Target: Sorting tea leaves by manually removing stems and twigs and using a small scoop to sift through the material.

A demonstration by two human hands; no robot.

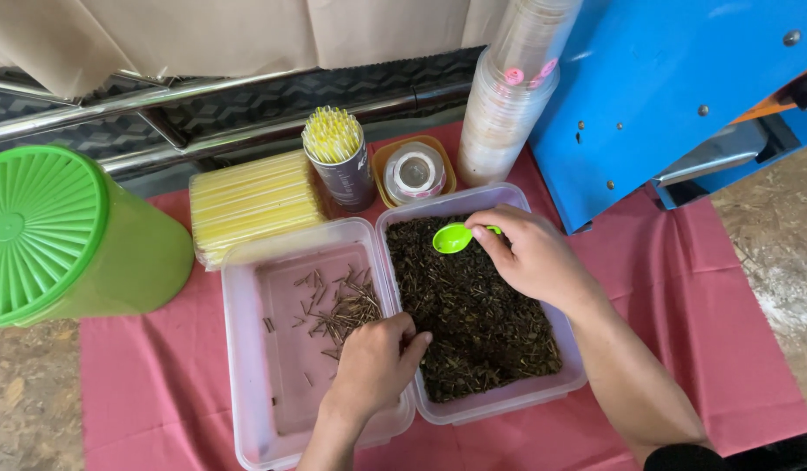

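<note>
Dried sticks [477, 301] fill the lower-centre tub [556, 384]; the right hand [530, 253] pinches a green scoop [454, 237]. The left hand [375, 362], fingers curled together, picks at them. Best take few pieces, keeping the scoop level.

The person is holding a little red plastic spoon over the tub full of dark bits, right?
Not quite: the little plastic spoon is green, not red. The head view shows the right hand holding it over the clear plastic tub full of dark bits.
</note>
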